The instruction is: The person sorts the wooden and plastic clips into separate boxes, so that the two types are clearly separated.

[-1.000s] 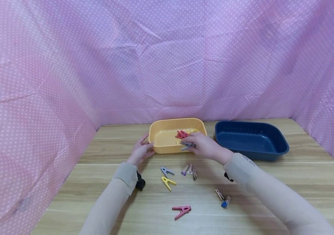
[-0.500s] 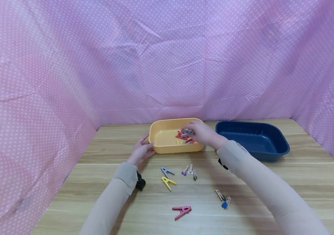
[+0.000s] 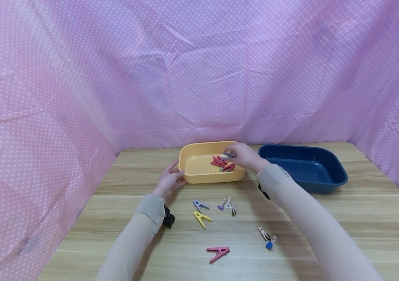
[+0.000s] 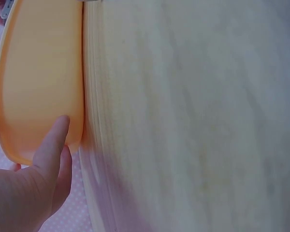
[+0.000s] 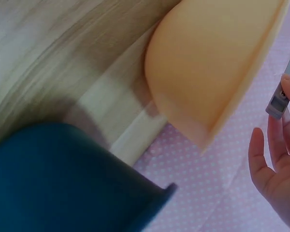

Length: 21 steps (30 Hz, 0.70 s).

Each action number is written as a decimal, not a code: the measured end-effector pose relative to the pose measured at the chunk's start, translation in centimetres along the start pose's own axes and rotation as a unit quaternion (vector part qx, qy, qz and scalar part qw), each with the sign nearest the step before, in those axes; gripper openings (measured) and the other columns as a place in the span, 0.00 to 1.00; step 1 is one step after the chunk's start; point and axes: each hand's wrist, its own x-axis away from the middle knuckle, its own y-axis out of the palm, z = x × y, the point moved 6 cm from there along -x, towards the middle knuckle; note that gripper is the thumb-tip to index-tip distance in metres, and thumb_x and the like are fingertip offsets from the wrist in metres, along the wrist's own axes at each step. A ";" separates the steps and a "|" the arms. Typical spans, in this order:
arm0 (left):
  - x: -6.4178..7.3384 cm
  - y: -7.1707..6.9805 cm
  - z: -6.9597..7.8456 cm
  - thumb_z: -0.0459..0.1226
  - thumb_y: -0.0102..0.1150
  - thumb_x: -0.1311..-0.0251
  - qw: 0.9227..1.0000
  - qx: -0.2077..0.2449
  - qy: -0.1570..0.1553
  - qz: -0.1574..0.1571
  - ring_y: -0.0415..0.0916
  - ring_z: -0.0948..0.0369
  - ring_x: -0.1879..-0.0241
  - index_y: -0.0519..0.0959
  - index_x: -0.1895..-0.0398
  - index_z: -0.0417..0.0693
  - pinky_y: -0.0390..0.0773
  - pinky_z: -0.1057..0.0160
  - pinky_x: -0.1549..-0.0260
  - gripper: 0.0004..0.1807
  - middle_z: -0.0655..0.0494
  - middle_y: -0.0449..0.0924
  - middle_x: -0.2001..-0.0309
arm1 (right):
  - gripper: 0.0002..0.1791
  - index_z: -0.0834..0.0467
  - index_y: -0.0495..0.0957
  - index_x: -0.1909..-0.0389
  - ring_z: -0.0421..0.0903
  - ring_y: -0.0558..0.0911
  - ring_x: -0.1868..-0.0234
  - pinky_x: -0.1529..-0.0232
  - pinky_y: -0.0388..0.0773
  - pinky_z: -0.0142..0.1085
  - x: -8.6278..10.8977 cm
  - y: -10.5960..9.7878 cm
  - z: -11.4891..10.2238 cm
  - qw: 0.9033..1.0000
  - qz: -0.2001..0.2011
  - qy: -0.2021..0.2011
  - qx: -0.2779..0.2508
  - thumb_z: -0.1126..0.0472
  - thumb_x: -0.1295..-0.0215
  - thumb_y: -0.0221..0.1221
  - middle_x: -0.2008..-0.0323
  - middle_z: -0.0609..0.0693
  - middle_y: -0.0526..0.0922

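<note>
My right hand (image 3: 244,155) is over the right end of the yellow bin (image 3: 206,178). Between thumb and fingers it pinches a grey clothespin (image 5: 279,100), held above the clips inside. Red clothespins (image 3: 218,160) lie in that bin, with a yellow one (image 3: 215,169) partly seen by its front wall. At the bin's left end rests my left hand (image 3: 167,182). Its fingers lie fairly straight against the outside of the wall, as the left wrist view also shows. On the table in front are a blue-grey clothespin (image 3: 200,205), a yellow clothespin (image 3: 202,219) and a pink clothespin (image 3: 218,253).
A dark blue bin (image 3: 329,187) stands right of the yellow one. Small wooden clothespins (image 3: 233,209), some with purple or white ornaments, lie mid-table. Farther right lie another wooden clothespin (image 3: 264,233) and one with a blue ornament (image 3: 270,244). Dotted pink cloth (image 3: 199,78) hangs behind.
My right hand has moved back from the yellow bin's front rim to above its inside, then slightly right, still pinching the grey clothespin. The left hand has stayed at the bin's end.
</note>
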 end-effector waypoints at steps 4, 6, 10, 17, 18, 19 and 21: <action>0.0 0.1 0.0 0.27 0.48 0.34 1.000 0.003 -0.001 0.002 0.72 0.53 0.49 0.53 0.26 0.54 0.72 0.50 0.41 0.34 0.38 0.63 0.38 | 0.17 0.59 0.78 0.48 0.49 0.76 0.64 0.61 0.78 0.40 -0.2 0.3 0.9 1.000 -0.005 0.018 -0.006 0.66 0.40 0.62 0.63 0.54 0.80; -0.1 0.1 0.0 0.27 0.48 0.34 1.000 0.005 -0.002 0.002 0.71 0.52 0.48 0.53 0.26 0.54 0.72 0.50 0.41 0.35 0.38 0.63 0.38 | 0.17 0.59 0.78 0.48 0.49 0.76 0.64 0.63 0.77 0.40 -0.2 0.4 1.3 1.000 -0.006 0.022 -0.009 0.66 0.40 0.61 0.63 0.55 0.80; -0.1 0.0 -0.1 0.27 0.48 0.34 1.000 0.002 -0.004 0.000 0.71 0.51 0.46 0.53 0.26 0.54 0.72 0.50 0.40 0.35 0.37 0.62 0.36 | 0.20 0.61 0.75 0.44 0.54 0.77 0.57 0.55 0.78 0.45 0.1 0.5 1.8 0.999 -0.012 0.036 -0.016 0.65 0.38 0.60 0.56 0.60 0.80; -0.2 0.1 0.1 0.27 0.48 0.35 1.000 0.005 -0.003 -0.005 0.70 0.49 0.46 0.53 0.26 0.54 0.71 0.49 0.40 0.35 0.37 0.62 0.36 | 0.23 0.62 0.72 0.41 0.56 0.76 0.51 0.47 0.77 0.50 0.5 0.3 2.3 0.998 -0.013 0.053 -0.023 0.62 0.37 0.60 0.50 0.63 0.78; -0.2 0.1 0.1 0.27 0.48 0.34 1.000 0.005 -0.003 -0.005 0.70 0.50 0.46 0.53 0.26 0.54 0.71 0.49 0.40 0.35 0.37 0.62 0.36 | 0.23 0.62 0.72 0.42 0.56 0.76 0.51 0.48 0.77 0.50 0.6 0.2 2.3 0.998 -0.012 0.053 -0.023 0.62 0.37 0.60 0.50 0.63 0.78; -0.2 0.1 0.1 0.27 0.48 0.34 1.000 0.004 -0.003 -0.004 0.70 0.50 0.46 0.53 0.26 0.54 0.71 0.49 0.40 0.35 0.37 0.62 0.37 | 0.23 0.62 0.73 0.42 0.56 0.76 0.51 0.48 0.77 0.50 0.6 0.2 2.3 0.998 -0.011 0.053 -0.024 0.62 0.37 0.60 0.50 0.63 0.78; -0.2 0.1 0.1 0.27 0.48 0.34 1.000 0.004 -0.004 -0.001 0.71 0.51 0.47 0.53 0.26 0.54 0.72 0.49 0.40 0.35 0.37 0.62 0.37 | 0.23 0.62 0.73 0.42 0.55 0.76 0.52 0.49 0.77 0.49 0.7 0.1 2.3 0.998 -0.009 0.050 -0.024 0.62 0.38 0.61 0.51 0.62 0.79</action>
